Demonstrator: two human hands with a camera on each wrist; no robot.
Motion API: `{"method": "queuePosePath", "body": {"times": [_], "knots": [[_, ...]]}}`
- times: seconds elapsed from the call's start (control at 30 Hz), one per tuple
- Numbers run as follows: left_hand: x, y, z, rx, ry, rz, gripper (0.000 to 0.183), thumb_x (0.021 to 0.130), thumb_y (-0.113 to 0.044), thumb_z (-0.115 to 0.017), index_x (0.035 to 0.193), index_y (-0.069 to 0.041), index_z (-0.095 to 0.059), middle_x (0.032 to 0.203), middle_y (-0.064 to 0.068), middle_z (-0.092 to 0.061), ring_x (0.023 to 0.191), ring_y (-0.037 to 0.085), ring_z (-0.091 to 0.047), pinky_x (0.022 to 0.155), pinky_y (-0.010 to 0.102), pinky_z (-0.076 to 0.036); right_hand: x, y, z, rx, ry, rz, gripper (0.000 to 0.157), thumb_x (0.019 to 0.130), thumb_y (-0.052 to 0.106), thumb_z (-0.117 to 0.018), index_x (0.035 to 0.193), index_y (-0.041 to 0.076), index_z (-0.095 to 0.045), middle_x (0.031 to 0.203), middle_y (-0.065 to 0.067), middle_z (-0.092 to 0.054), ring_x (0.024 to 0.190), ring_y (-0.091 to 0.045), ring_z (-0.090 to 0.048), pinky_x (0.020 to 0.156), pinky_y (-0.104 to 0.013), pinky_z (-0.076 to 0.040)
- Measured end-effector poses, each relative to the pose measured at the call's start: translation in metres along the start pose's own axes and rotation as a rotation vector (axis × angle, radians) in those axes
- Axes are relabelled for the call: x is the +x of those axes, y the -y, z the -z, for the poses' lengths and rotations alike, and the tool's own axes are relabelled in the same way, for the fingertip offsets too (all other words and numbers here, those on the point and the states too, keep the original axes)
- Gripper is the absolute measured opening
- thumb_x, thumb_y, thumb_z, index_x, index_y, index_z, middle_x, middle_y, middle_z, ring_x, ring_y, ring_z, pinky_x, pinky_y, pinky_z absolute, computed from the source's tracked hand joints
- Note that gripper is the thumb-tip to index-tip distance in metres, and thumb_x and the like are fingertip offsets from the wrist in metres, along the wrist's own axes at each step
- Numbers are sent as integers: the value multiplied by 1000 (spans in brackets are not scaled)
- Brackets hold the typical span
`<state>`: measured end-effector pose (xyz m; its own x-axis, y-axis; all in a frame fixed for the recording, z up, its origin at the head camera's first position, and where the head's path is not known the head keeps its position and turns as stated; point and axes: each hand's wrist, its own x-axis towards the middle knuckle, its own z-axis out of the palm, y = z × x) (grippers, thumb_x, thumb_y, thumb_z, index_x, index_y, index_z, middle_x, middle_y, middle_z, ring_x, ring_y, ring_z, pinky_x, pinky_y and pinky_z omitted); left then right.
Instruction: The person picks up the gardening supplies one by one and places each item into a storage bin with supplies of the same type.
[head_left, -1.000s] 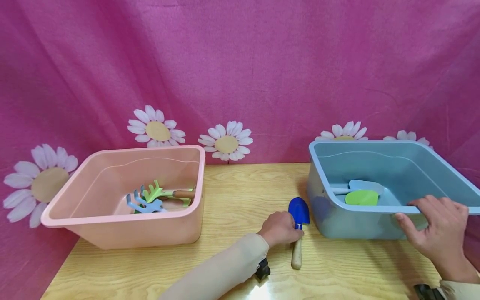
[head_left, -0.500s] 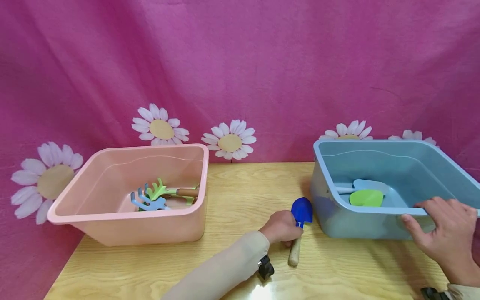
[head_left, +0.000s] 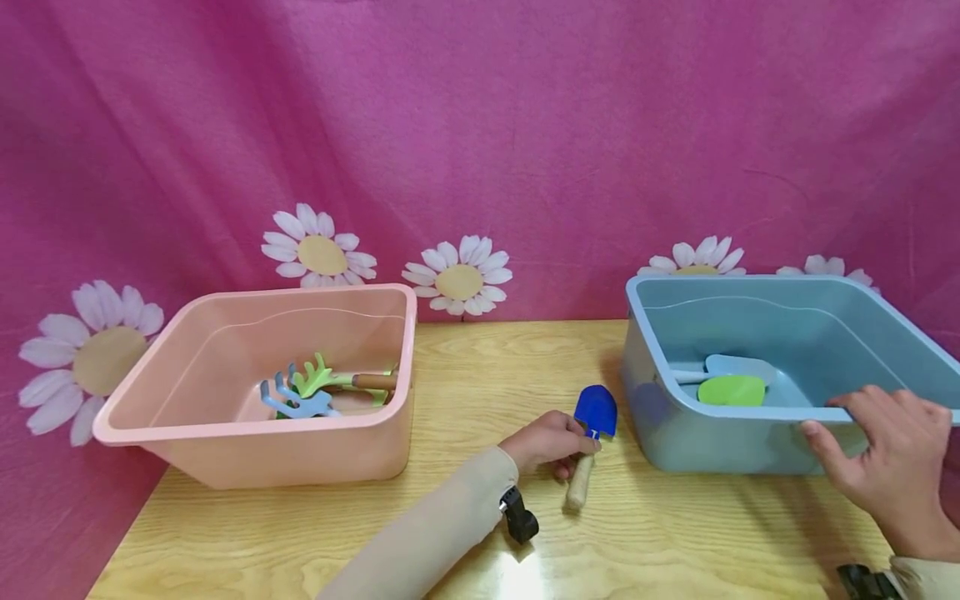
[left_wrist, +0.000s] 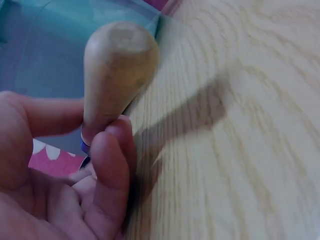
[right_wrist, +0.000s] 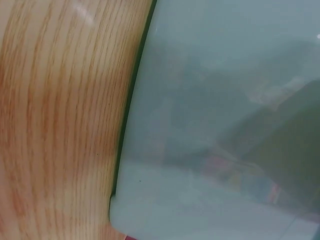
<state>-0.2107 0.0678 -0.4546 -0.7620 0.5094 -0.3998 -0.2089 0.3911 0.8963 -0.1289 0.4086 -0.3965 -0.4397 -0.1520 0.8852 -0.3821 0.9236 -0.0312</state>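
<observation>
My left hand (head_left: 546, 442) pinches a small hand trowel (head_left: 597, 408) where its wooden handle meets the blue blade. In the left wrist view the wooden handle (left_wrist: 117, 70) rises between thumb and fingers, its butt toward the camera, and a shadow falls on the table beside it. My right hand (head_left: 896, 462) grips the front rim of the blue-grey tub (head_left: 720, 446), thumb outside and fingers over the edge. Inside that tub lie a light blue trowel (head_left: 738, 367) and a green blade (head_left: 731, 390). The right wrist view shows only the tub's wall (right_wrist: 190, 100) and table.
On the left stands a pink tub (head_left: 300, 458) holding a light blue hand rake (head_left: 307, 406), a green hand rake (head_left: 313, 377) with a brown handle and other green pieces. Both tubs stand on a wooden table (head_left: 487, 358) before a magenta curtain (head_left: 480, 150) with daisies.
The trowel's handle end has swung left and up off the table in my left hand, and the blade has shifted slightly. My right hand keeps its grip on the tub's rim.
</observation>
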Motion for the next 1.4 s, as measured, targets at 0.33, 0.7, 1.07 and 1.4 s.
{"method": "queuePosePath", "body": {"times": [0.33, 0.7, 1.07, 1.4], "knots": [[4, 12, 15, -204, 228, -7, 22, 90, 1, -64, 111, 3, -58, 89, 5, -62, 74, 13, -63, 71, 30, -59, 0, 1, 0, 14, 1, -18, 87, 88, 77, -42, 71, -6, -60, 57, -19, -51, 61, -31, -34, 73, -57, -19], [1, 14, 23, -276, 358, -32, 37, 90, 5, -60, 126, 4, -50, 94, 5, -63, 81, 13, -65, 75, 29, -58, -1, -1, 0, 2, 7, -19, 87, 88, 78, -41, 72, -6, -60, 57, -18, -51, 61, -31, -33, 74, -57, -19], [-2, 19, 19, -304, 297, -72, 60, 90, 8, -60, 145, 6, -38, 119, 20, -65, 95, 18, -66, 95, 38, -55, -3, 1, 1, 16, -22, -9, 86, 88, 77, -43, 70, -5, -60, 56, -17, -50, 59, -31, -34, 71, -53, -19], [-20, 21, 33, -288, 214, -172, 64, 90, 7, -62, 149, -3, -40, 127, 24, -62, 99, 23, -70, 88, 36, -58, -2, 0, 2, 5, -9, -1, 86, 89, 76, -42, 71, -6, -60, 57, -17, -50, 60, -34, -33, 74, -57, -19]]}}
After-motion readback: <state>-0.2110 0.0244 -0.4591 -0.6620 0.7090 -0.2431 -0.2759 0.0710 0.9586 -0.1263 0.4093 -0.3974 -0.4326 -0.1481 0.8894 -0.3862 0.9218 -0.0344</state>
